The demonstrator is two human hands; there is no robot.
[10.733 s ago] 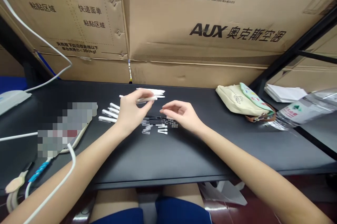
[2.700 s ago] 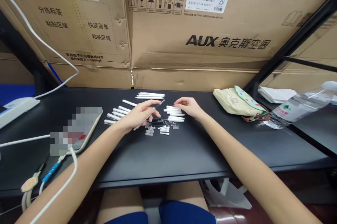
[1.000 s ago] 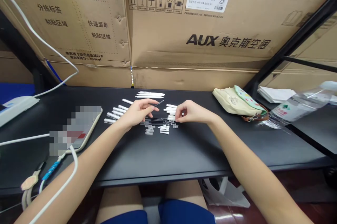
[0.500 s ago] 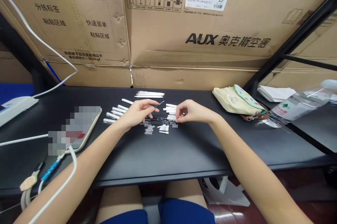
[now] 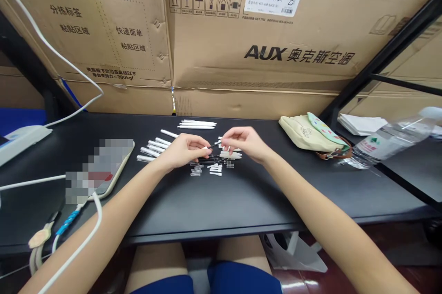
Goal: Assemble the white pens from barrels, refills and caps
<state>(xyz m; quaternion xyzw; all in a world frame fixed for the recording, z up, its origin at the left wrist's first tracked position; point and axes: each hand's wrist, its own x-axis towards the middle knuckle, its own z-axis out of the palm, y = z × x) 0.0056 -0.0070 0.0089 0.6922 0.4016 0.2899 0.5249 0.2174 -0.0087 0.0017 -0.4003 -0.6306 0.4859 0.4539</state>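
Note:
My left hand (image 5: 189, 150) is closed in a pinch on a thin dark pen refill (image 5: 214, 145) that points right, above the desk. The fingertips of my right hand (image 5: 244, 141) are pinched at the refill's right end; any small part between them is too small to make out. Under the hands lie several loose refills (image 5: 209, 161), small white pen parts (image 5: 216, 169) and small clear pieces (image 5: 196, 171). White tapered pen tips (image 5: 231, 155) lie below my right hand. White pen barrels (image 5: 149, 152) are fanned out beside my left wrist.
Several white pens (image 5: 196, 125) lie at the back of the black desk (image 5: 221, 206). A phone (image 5: 119, 165) with a white cable (image 5: 98, 220) is at left. A cream pouch (image 5: 304, 133) and a water bottle (image 5: 386, 140) are at right. Cardboard boxes (image 5: 214, 68) stand behind.
My right hand has risen from the white parts on the desk and moved left to the refill's end. The refill in my left hand now lies closer to level.

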